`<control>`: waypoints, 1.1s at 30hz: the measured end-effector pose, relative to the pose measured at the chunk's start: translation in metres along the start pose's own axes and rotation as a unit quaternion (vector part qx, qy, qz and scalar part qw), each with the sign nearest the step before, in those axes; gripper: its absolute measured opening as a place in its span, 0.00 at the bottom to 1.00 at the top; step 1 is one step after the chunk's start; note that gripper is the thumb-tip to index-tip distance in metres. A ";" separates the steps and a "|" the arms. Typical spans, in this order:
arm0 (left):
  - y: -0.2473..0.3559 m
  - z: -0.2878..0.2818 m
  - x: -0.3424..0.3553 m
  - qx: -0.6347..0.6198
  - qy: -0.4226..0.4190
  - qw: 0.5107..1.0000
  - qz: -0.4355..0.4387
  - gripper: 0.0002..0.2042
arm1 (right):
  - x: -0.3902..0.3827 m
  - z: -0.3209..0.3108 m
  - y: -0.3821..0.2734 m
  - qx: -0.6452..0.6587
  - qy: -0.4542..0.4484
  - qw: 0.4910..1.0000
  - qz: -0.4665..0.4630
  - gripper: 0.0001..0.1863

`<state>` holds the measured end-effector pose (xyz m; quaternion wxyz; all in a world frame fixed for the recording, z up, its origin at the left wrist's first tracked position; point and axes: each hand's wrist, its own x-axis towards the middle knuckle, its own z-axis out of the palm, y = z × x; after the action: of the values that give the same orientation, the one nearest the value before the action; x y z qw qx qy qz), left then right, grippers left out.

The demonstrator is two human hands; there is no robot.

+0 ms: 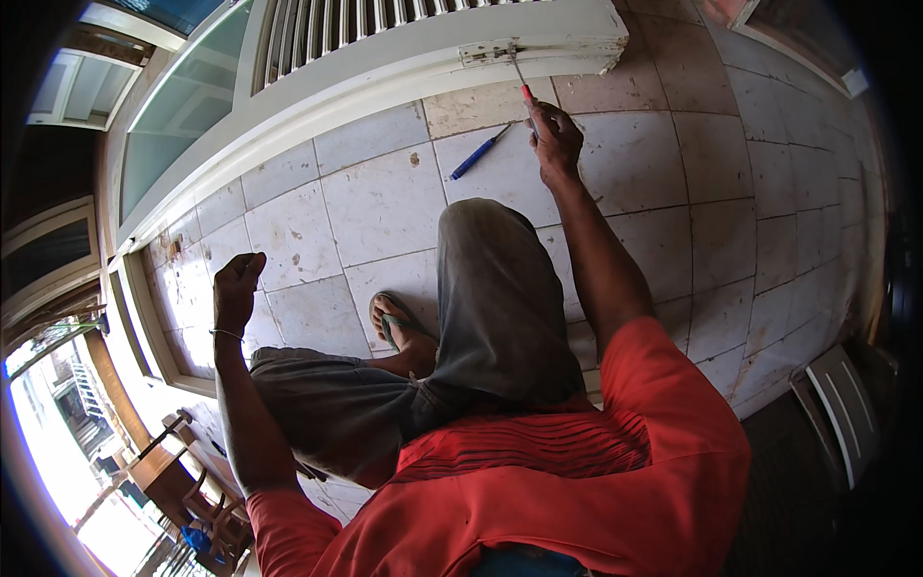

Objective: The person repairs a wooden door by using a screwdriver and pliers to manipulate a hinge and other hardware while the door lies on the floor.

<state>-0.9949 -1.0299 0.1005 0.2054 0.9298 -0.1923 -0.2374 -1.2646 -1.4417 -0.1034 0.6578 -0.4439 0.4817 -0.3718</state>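
Observation:
My right hand is closed round a screwdriver with a red handle. Its thin shaft reaches up to a worn metal lock plate set in the edge of a white louvred door, which lies on its side in front of me. On the tiles left of that hand rests a blue-handled screwdriver. Away to the left, my left hand is raised above my bent knee with its fingers curled together. Whether anything small is pinched in them is hidden.
Stained pale tiles cover the floor around my sandalled foot. A glazed panel stands at the far left. Wooden furniture is at the lower left, and a slatted white panel leans at the right.

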 end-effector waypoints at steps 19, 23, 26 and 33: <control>0.027 -0.006 -0.009 0.013 0.008 0.999 0.048 0.18 | 0.016 0.009 -0.123 -0.473 -0.078 0.854 -0.201 0.16; 0.028 -0.007 -0.012 0.000 0.011 0.999 0.038 0.17 | 0.019 -0.009 -0.072 -0.328 -0.084 0.938 -0.067 0.17; 0.032 -0.004 -0.012 0.003 0.005 0.999 0.037 0.17 | -0.001 -0.011 -0.041 -0.163 -0.050 0.985 -0.007 0.18; 0.052 -0.001 -0.024 -0.071 -0.002 0.996 0.049 0.14 | -0.033 -0.018 0.001 -0.198 -0.043 0.975 0.089 0.27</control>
<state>-1.0276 -1.0630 0.1346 0.2817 0.9019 -0.2212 -0.2415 -1.2902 -1.4150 -0.0971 0.6071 -0.5361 0.5551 -0.1892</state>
